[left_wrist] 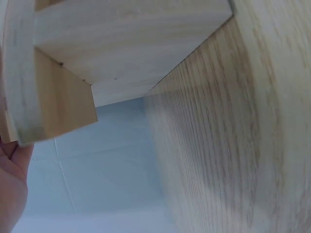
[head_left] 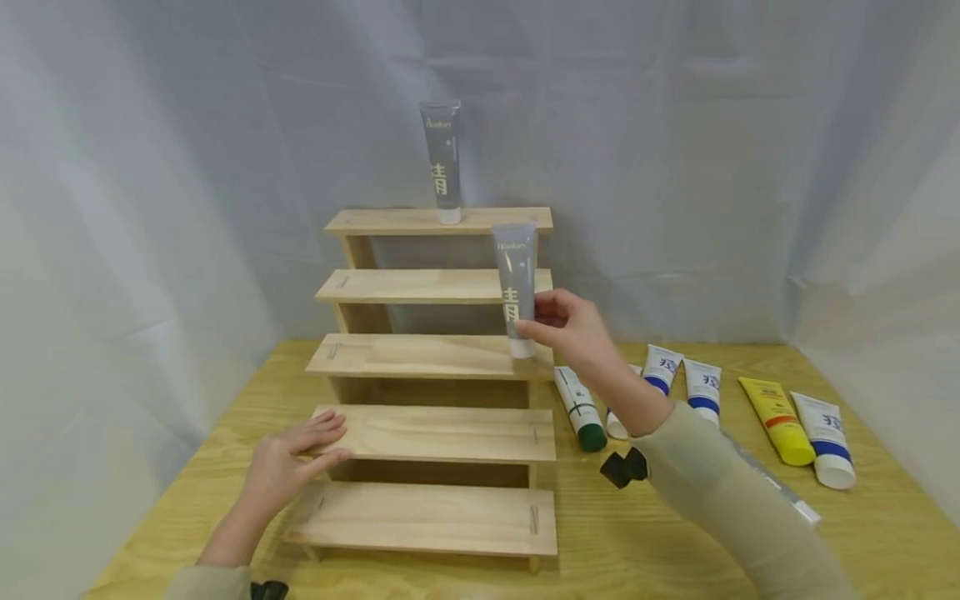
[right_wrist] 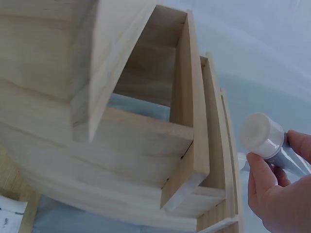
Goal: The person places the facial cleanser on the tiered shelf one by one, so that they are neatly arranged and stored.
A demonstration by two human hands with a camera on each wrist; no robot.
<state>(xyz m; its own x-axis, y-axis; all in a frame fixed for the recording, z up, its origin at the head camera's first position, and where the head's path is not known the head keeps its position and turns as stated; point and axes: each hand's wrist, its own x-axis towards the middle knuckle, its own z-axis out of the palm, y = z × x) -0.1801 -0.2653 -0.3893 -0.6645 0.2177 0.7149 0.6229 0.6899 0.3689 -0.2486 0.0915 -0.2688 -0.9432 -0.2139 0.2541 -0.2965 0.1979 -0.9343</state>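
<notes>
My right hand (head_left: 581, 333) pinches a grey squeeze tube (head_left: 516, 283) with a white cap, low on its body near the cap. Held upright, cap down, the tube overlaps the right end of the middle shelf in the head view. In the right wrist view, its white cap (right_wrist: 261, 134) is beside the stepped shelves. My left hand (head_left: 296, 454) rests on the left end of the second shelf from the bottom, fingers on the board (head_left: 442, 433) and thumb along its front edge. A matching grey tube (head_left: 444, 162) stands cap down on the top shelf.
The stepped wooden rack (head_left: 435, 517) stands on a wooden table (head_left: 187, 508). Right of it lie a white tube with a green cap (head_left: 577, 408), several white-and-blue tubes (head_left: 825, 437), a yellow tube (head_left: 776, 421) and another grey tube (head_left: 780, 483). Pale sheeting (head_left: 675, 167) hangs behind.
</notes>
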